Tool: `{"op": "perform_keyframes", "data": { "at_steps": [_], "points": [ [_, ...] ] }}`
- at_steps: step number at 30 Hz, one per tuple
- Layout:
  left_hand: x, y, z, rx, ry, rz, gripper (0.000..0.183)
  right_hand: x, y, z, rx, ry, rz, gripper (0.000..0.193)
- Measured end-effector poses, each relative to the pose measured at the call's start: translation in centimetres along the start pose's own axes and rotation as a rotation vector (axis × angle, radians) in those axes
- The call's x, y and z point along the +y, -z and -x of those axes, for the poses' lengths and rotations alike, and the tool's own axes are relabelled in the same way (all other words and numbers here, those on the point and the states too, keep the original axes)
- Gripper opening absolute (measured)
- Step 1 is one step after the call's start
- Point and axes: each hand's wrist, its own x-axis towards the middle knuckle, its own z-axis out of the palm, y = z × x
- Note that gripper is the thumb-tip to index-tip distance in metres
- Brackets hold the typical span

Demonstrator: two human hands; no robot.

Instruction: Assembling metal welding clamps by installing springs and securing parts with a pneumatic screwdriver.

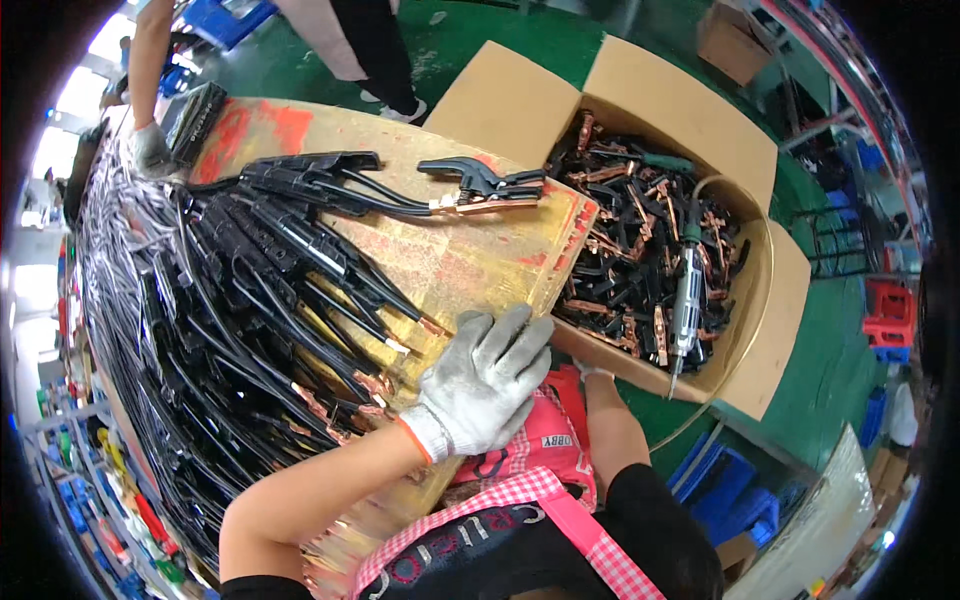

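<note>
My left hand (pixel 485 375), in a grey-white knit glove, lies near the table's front edge with its fingers spread, and nothing shows in it. Only a bit of cuff shows of my right hand (pixel 592 372), below the near wall of the cardboard box; its fingers are hidden. Beyond my left hand, a black clamp with copper jaws (pixel 480 188) lies at the end of black cables on the worn yellow-and-red table (pixel 440 265). Left of my hand spreads a heap of black cables with dark plastic handles (pixel 260 235), some ending in bare copper (pixel 375 385).
An open cardboard box (pixel 650 370) holds many black and copper clamp parts (pixel 620 240). A silver-and-green power screwdriver (pixel 687 300) with a pale cord rests across it. At the far left, a co-worker's gloved hand (pixel 150 150) touches the cables beside a black box (pixel 195 120). Blue crates (pixel 715 480) stand right.
</note>
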Motion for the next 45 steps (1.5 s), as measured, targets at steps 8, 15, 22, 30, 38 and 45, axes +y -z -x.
{"op": "perform_keyframes", "data": {
  "at_steps": [8,15,22,30,38,45],
  "points": [
    [-0.3,-0.9,-1.0,0.035,0.011,-0.052,0.054,0.1,-3.8,0.3,0.03,0.028,-0.007,0.047],
    [0.0,-0.9,-1.0,-0.019,0.019,-0.049,0.05,3.3,-10.2,1.9,0.061,0.004,-0.098,0.045],
    [0.1,-0.9,-0.6,0.021,0.046,-0.088,0.049,12.9,-19.4,1.2,0.326,0.026,-0.406,0.044],
    [0.4,-1.4,-0.9,0.077,-0.039,-0.126,0.038,11.8,-3.3,25.0,0.027,0.201,-0.248,0.04],
    [6.4,1.6,3.0,-0.051,-0.239,-0.086,0.017,2.5,11.5,22.5,0.914,0.334,-0.1,0.027],
    [-1.6,11.4,6.6,0.084,0.028,-0.373,0.018,4.6,12.2,20.6,0.79,0.354,-0.111,0.019]
  ]
}}
